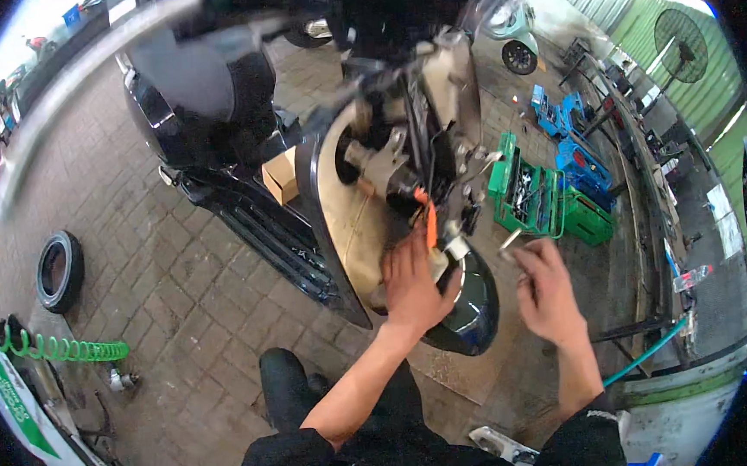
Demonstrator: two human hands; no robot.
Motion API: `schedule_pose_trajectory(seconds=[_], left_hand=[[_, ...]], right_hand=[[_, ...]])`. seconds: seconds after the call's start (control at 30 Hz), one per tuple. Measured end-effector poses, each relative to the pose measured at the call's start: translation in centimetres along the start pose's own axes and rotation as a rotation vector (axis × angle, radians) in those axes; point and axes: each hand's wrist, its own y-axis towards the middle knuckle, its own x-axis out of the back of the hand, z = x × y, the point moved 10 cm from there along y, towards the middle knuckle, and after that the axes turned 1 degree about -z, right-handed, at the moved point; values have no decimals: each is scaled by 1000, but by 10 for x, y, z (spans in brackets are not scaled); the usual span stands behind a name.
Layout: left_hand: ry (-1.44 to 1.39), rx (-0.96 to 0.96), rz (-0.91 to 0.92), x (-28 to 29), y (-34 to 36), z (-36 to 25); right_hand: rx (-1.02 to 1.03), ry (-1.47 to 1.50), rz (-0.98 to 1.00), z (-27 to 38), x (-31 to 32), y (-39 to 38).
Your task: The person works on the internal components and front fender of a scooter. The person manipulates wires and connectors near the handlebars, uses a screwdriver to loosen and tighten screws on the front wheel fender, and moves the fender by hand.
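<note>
In front of me stands a black scooter (199, 98) with its front cover off, exposing a beige inner panel (347, 226), a metal bracket and dark cables. My left hand (414, 286) rests against this front section, fingers stretched upward and thumb apart. Just above its fingertips is an orange part (427, 216), whose kind I cannot make out. My right hand (548, 290) is raised to the right of the dark glossy front fender (470, 308), fingers closed on a small silver metal piece (511, 239). Blur hides what kind of piece it is.
An open green toolbox (527, 192) full of tools stands right of the scooter, with blue toolboxes (581, 162) beyond. A small cardboard box (281, 176) sits on the footboard. On the brick floor at left stands a tyre (59, 270), near a coiled green hose (70, 348).
</note>
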Motion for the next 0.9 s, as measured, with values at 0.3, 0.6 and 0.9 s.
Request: schedule_pose_trajectory(seconds=[0.3, 0.6, 0.9], left_hand=[[45, -514, -16, 29, -62, -16], [291, -561, -579, 84, -82, 18], [58, -649, -583, 73, -77, 42]], right_hand=[[227, -202, -315, 23, -64, -52], [107, -20, -246, -1, -112, -58], [136, 122, -360, -8, -129, -75]])
